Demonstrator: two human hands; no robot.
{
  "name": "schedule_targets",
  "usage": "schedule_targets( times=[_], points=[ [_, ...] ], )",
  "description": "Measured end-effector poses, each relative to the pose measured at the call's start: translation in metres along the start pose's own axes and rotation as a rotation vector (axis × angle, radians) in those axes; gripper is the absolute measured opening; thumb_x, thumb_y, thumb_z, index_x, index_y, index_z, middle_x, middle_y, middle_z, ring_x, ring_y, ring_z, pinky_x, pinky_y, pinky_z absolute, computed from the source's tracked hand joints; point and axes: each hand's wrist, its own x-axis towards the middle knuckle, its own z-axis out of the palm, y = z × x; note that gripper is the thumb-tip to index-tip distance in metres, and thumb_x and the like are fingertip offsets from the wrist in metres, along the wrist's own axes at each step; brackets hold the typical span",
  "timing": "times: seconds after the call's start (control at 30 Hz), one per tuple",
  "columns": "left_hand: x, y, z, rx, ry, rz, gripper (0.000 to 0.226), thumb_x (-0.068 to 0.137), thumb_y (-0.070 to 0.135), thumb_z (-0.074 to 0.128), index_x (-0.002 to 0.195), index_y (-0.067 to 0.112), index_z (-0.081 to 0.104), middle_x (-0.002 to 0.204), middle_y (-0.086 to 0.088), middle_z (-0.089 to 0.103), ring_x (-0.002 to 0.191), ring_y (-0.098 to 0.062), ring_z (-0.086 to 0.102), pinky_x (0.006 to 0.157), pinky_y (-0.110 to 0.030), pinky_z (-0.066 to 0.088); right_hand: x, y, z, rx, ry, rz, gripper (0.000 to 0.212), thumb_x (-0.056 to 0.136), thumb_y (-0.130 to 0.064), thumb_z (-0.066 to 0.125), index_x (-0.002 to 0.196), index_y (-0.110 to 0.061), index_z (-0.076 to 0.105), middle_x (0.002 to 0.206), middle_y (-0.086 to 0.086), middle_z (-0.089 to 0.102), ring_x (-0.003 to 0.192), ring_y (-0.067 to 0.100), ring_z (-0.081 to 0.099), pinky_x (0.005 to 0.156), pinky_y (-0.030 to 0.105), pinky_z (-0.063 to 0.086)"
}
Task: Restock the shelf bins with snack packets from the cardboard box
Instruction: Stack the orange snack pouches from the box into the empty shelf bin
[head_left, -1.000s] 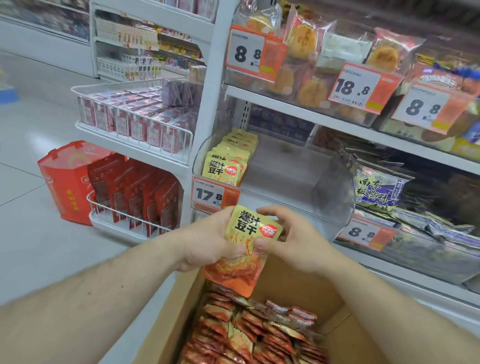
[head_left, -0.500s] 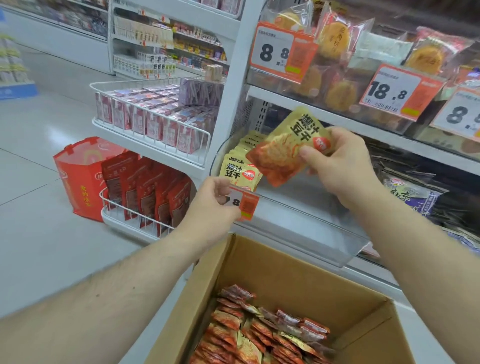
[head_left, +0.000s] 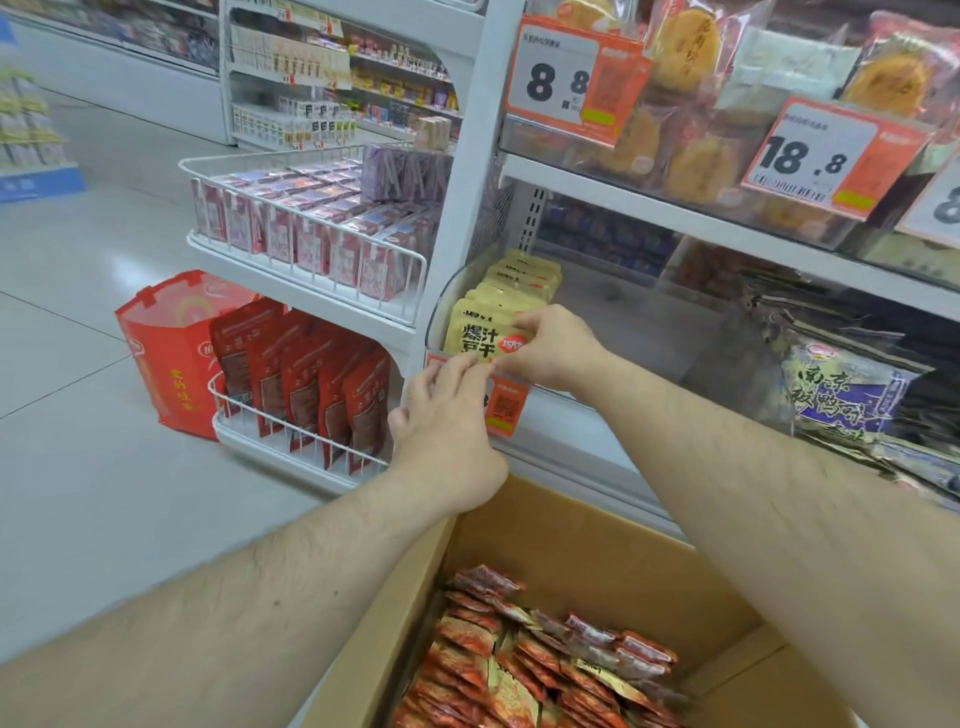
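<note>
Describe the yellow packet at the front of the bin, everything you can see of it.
The yellow packet looks like glossy plastic film, pale yellow with bold black characters and a red oval logo. It stands upright at the front of a row of like packets in the clear bin. The right hand pinches its right edge; the left hand reaches its lower edge, which the bin front hides.

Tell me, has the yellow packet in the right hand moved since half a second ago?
Yes. The yellow packet has gone down and left from mid-air into the front of the clear bin, just above the orange price tag.
</note>
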Motion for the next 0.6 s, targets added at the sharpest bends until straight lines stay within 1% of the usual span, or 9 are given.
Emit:
schedule_targets(
  times=[0.07, 0.17, 0.33, 0.37, 0.43, 0.47, 0.53, 0.6],
  points=[
    [-0.001, 0.001, 0.000, -0.011, 0.000, 0.001, 0.084, 0.079, 0.011, 0.058, 0.151, 0.031, 0.019, 0.158, 0.019, 0.005, 0.145, -0.016, 0.003, 0.113, -0.047, 0.019, 0.002, 0.001, 0.003, 0.014, 0.061, 0.031, 0.036, 0.077, -0.029, 0.082, 0.110, -0.019, 0.071, 0.096, -0.007, 0.062, 0.092, 0.013, 0.056, 0.074, 0.023, 0.041],
    [-0.001, 0.001, 0.000, -0.021, -0.005, -0.003, 0.083, 0.079, 0.010, 0.058, 0.150, 0.031, 0.020, 0.157, 0.020, 0.005, 0.144, -0.015, 0.003, 0.113, -0.046, 0.019, 0.003, -0.001, 0.009, 0.027, 0.127, 0.038, 0.034, 0.076, -0.034, 0.081, 0.106, -0.018, 0.072, 0.101, -0.003, 0.069, 0.094, 0.015, 0.062, 0.073, 0.025, 0.045],
    [-0.003, 0.003, 0.001, -0.026, -0.006, 0.001, 0.084, 0.079, 0.008, 0.057, 0.151, 0.030, 0.019, 0.156, 0.020, 0.004, 0.144, -0.017, 0.004, 0.112, -0.045, 0.019, 0.006, -0.008, 0.011, -0.063, 0.114, 0.030, 0.052, 0.076, -0.043, 0.080, 0.117, -0.014, 0.068, 0.110, 0.001, 0.068, 0.104, 0.018, 0.062, 0.075, 0.025, 0.047],
    [-0.004, 0.004, 0.000, -0.030, -0.003, 0.000, 0.085, 0.078, 0.006, 0.056, 0.151, 0.030, 0.019, 0.156, 0.021, 0.004, 0.144, -0.016, 0.004, 0.112, -0.044, 0.019, 0.006, -0.009, 0.012, -0.086, 0.114, 0.032, 0.051, 0.076, -0.044, 0.080, 0.115, -0.014, 0.069, 0.108, 0.002, 0.068, 0.102, 0.019, 0.062, 0.074, 0.025, 0.046],
    [-0.004, 0.005, 0.001, -0.044, 0.000, -0.005, 0.087, 0.077, 0.004, 0.054, 0.151, 0.030, 0.018, 0.156, 0.022, 0.002, 0.144, -0.013, 0.002, 0.112, -0.043, 0.017, 0.006, -0.009, 0.013, -0.113, 0.105, 0.038, 0.041, 0.075, -0.045, 0.080, 0.099, -0.014, 0.068, 0.096, 0.001, 0.066, 0.094, 0.019, 0.062, 0.068, 0.027, 0.046],
    [-0.004, 0.006, 0.001, -0.045, 0.001, 0.002, 0.087, 0.076, 0.003, 0.054, 0.151, 0.030, 0.018, 0.156, 0.022, 0.001, 0.144, -0.012, 0.002, 0.112, -0.043, 0.017, 0.006, -0.008, 0.013, -0.105, 0.099, 0.043, 0.039, 0.075, -0.045, 0.080, 0.094, -0.014, 0.065, 0.093, 0.001, 0.065, 0.091, 0.019, 0.061, 0.068, 0.029, 0.047],
    [-0.005, 0.008, 0.003, -0.035, 0.020, 0.035, 0.087, 0.075, 0.002, 0.055, 0.151, 0.028, 0.020, 0.155, 0.020, 0.004, 0.141, -0.012, 0.005, 0.110, -0.040, 0.018, 0.002, -0.008, 0.010, -0.066, 0.064, 0.055, 0.039, 0.076, -0.042, 0.079, 0.097, -0.015, 0.060, 0.097, 0.001, 0.064, 0.090, 0.018, 0.059, 0.072, 0.030, 0.051],
    [-0.007, 0.009, 0.007, -0.028, 0.066, 0.077, 0.084, 0.074, 0.003, 0.057, 0.148, 0.027, 0.025, 0.149, 0.012, 0.015, 0.135, -0.016, 0.015, 0.106, -0.037, 0.021, -0.006, -0.008, 0.002, -0.032, 0.033, 0.079, 0.041, 0.077, -0.040, 0.078, 0.101, -0.016, 0.055, 0.098, -0.001, 0.062, 0.085, 0.015, 0.057, 0.067, 0.027, 0.048]
  ],
)
